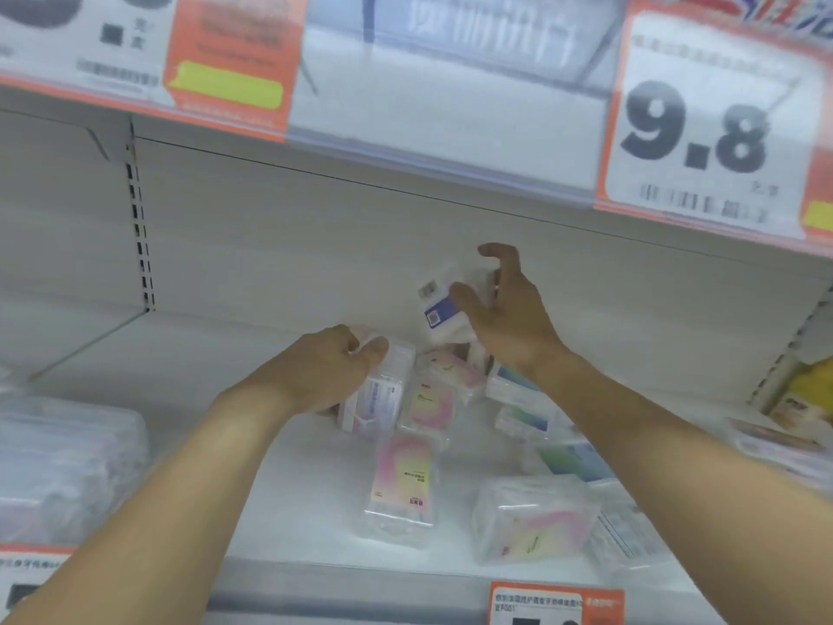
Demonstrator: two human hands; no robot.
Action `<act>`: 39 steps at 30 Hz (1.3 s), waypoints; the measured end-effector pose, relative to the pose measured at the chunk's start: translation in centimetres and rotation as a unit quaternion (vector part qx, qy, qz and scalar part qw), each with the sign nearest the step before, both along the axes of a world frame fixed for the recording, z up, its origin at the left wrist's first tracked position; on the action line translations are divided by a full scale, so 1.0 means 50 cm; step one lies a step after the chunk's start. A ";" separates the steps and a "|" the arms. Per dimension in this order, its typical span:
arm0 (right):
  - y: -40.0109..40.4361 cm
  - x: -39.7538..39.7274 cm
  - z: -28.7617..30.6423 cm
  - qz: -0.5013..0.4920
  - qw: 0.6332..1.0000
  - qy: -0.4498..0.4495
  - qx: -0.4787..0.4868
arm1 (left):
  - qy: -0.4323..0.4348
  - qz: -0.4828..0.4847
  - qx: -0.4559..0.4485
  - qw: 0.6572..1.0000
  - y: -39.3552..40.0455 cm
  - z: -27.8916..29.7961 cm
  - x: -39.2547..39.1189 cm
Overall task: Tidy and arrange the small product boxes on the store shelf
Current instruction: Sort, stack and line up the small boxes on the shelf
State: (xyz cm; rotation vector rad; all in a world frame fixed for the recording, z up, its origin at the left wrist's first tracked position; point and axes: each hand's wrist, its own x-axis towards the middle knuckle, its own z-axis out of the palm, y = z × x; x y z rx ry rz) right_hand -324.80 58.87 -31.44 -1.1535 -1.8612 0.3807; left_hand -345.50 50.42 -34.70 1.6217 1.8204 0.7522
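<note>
Several small clear product boxes with pink or blue-green labels lie scattered on the white shelf (189,376). My left hand (324,369) grips the top of an upright clear box with a pale purple label (381,399) at the back of the heap. My right hand (500,309) holds a white box with a blue barcode patch (439,309) lifted above the pile, tilted. A pink-label box (403,484) lies flat nearer the front. Another pink one (534,521) rests at the front right. Blue-green boxes (523,419) sit under my right forearm.
The upper shelf edge carries a large 9.8 price tag (707,124) and an orange tag (230,60). Clear wrapped packs (63,462) stand at the left. Yellow packaging (807,399) sits at the far right beyond a divider. A price label (556,602) is on the front rail.
</note>
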 end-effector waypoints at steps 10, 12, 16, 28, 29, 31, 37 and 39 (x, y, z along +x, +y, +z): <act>-0.206 0.228 0.055 0.007 0.935 0.165 -0.313 | -0.034 -0.152 0.244 0.957 -0.076 0.077 0.272; -0.237 0.273 0.054 -0.001 0.943 0.144 -0.301 | -0.028 -0.199 0.220 0.955 -0.089 0.069 0.336; -0.287 0.380 0.073 0.025 0.943 0.087 -0.319 | -0.055 -0.206 0.191 0.958 -0.099 0.047 0.435; -0.248 0.662 0.036 -0.330 0.913 0.239 0.012 | -0.184 -0.021 0.191 0.964 -0.053 0.029 0.650; -0.237 0.673 0.021 -0.362 0.901 0.232 0.061 | -0.147 -0.026 0.238 0.960 -0.051 0.032 0.675; -0.227 0.683 -0.007 -0.388 0.897 0.194 0.077 | -0.091 -0.056 0.300 0.948 -0.050 0.038 0.725; -0.212 0.736 -0.032 -0.273 0.937 0.190 -0.104 | 0.051 -0.181 0.267 0.945 -0.014 -0.009 0.814; -0.213 0.756 -0.036 -0.224 0.944 0.184 -0.159 | 0.093 -0.197 0.248 0.944 -0.012 -0.019 0.812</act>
